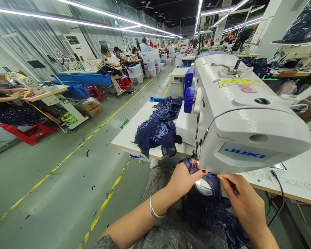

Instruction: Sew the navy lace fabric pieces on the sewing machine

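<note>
In the head view a white JUKI sewing machine fills the right side. Under its head, my left hand pinches dark navy patterned fabric between thumb and fingers, with some cloth showing over the fingers. On the other side of the metal-edged arm end, my right hand pinches an edge of the same fabric with thumb and forefinger. The rest of this cloth hangs below, over my lap. The needle area is hidden behind the machine head and my left hand.
A pile of navy patterned pieces lies on the white tabletop left of the machine. A black cable hangs over the right table edge. Across the aisle, people sit at other sewing machines. Plastic bins stand farther back.
</note>
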{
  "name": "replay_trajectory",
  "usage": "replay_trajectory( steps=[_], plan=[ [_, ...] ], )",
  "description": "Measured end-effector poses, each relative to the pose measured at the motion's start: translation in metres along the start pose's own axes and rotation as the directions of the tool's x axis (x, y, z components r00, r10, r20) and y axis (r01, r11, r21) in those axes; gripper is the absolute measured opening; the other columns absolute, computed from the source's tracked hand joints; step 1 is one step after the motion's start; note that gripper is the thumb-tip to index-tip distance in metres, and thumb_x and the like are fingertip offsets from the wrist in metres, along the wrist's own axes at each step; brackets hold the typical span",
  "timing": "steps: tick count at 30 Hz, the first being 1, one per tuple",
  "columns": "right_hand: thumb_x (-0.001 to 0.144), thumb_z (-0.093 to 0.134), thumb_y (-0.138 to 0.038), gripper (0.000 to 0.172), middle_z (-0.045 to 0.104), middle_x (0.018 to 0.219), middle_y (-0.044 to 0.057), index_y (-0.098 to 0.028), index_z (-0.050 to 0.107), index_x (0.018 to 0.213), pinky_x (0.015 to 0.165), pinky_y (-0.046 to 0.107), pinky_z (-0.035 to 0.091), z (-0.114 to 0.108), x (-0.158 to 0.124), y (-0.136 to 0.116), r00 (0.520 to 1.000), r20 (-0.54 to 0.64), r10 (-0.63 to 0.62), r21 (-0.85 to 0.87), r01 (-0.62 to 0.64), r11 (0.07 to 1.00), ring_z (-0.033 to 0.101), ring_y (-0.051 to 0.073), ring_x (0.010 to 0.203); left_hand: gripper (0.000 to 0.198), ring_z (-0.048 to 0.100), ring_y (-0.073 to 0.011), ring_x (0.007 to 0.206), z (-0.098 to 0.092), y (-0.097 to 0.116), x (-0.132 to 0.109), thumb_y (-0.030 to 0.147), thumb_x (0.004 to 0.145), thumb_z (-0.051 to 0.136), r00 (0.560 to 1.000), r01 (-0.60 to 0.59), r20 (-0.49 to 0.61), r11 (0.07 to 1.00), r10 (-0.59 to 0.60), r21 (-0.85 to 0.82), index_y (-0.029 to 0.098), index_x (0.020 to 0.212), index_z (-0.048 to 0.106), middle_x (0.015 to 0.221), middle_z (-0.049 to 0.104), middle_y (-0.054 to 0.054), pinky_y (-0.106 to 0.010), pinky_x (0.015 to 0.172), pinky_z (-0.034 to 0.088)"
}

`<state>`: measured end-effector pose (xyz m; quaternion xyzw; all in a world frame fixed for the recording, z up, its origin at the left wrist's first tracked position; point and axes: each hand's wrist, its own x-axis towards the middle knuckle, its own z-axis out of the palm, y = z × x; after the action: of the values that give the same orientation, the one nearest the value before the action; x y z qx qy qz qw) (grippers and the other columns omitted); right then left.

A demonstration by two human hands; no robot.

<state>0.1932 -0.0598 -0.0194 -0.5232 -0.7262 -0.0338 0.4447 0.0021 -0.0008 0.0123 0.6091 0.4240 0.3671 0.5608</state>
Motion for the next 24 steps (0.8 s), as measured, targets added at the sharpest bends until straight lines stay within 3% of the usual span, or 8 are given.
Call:
replay_trajectory(
  steps=[4,8,14,17,19,21,24],
  plan=[
    [0.098,0.050,-0.017,0.021,0.065,0.102,0.007,-0.024,0.059,0.116,0.082,0.032,0.052,0.001,0.000,0.000,0.996,-0.028,-0.083,-0.017,0.082,0.996,0.064,0.020,0.091,0.017,0.064,-0.0255,0.104,0.000,0.000,0.000,0.032,0.079,0.069,1.000,-0.015,0.007,1.000,0.015,-0.008,0.016,0.081,0.063,0.080,0.068,-0.003,-0.033,0.093,0.048],
    [0.098,0.052,-0.018,0.019,0.066,0.096,0.007,-0.020,0.057,0.116,0.079,0.031,0.052,0.005,0.003,-0.002,0.993,-0.014,-0.115,-0.046,0.114,0.992,0.065,0.020,0.087,0.017,0.064,-0.0257,0.102,0.000,0.001,0.001,0.031,0.078,0.069,1.000,-0.021,0.006,1.000,0.021,-0.004,0.016,0.078,0.061,0.079,0.067,-0.003,-0.033,0.092,0.049],
    [0.094,0.054,-0.009,0.025,0.068,0.097,0.010,-0.017,0.058,0.118,0.085,0.037,0.049,0.009,0.007,-0.007,0.974,-0.008,-0.228,-0.032,0.227,0.973,0.062,0.023,0.091,0.018,0.066,-0.0258,0.098,0.001,-0.003,0.001,0.032,0.078,0.070,1.000,-0.019,-0.010,1.000,0.019,-0.005,0.016,0.080,0.062,0.080,0.067,-0.004,-0.033,0.089,0.050],
    [0.093,0.055,-0.008,0.027,0.069,0.092,0.008,-0.020,0.062,0.116,0.083,0.038,0.049,0.009,0.008,-0.007,0.977,-0.010,-0.214,-0.027,0.214,0.976,0.062,0.023,0.086,0.018,0.066,-0.0257,0.098,0.002,-0.006,0.002,0.032,0.077,0.070,1.000,-0.023,-0.013,1.000,0.023,-0.009,0.016,0.079,0.063,0.079,0.067,-0.004,-0.033,0.089,0.050],
    [0.094,0.054,-0.012,0.024,0.070,0.094,0.007,-0.023,0.066,0.112,0.084,0.037,0.050,0.010,0.007,-0.005,0.989,0.011,-0.151,0.022,0.150,0.988,0.064,0.023,0.087,0.017,0.066,-0.0255,0.098,0.002,-0.007,0.002,0.032,0.078,0.069,1.000,-0.029,-0.004,0.999,0.029,-0.012,0.016,0.080,0.063,0.079,0.067,-0.004,-0.033,0.089,0.050],
    [0.095,0.054,-0.023,0.018,0.071,0.095,0.005,-0.025,0.071,0.101,0.081,0.036,0.052,0.011,0.006,-0.001,0.998,0.058,-0.007,0.062,0.003,0.998,0.066,0.024,0.090,0.018,0.066,-0.0253,0.098,0.001,-0.008,0.003,0.032,0.079,0.068,0.999,-0.034,0.012,0.999,0.034,-0.019,0.016,0.081,0.063,0.079,0.067,-0.004,-0.033,0.088,0.051],
    [0.091,0.058,-0.045,0.026,0.074,0.091,0.006,-0.025,0.075,0.089,0.074,0.038,0.056,0.014,0.012,0.009,0.939,0.185,0.290,0.084,-0.309,0.947,0.069,0.027,0.090,0.016,0.065,-0.0249,0.096,0.001,-0.006,0.003,0.031,0.079,0.067,1.000,-0.022,0.011,1.000,0.022,-0.009,0.016,0.082,0.063,0.080,0.067,-0.004,-0.033,0.087,0.051]
  ],
)
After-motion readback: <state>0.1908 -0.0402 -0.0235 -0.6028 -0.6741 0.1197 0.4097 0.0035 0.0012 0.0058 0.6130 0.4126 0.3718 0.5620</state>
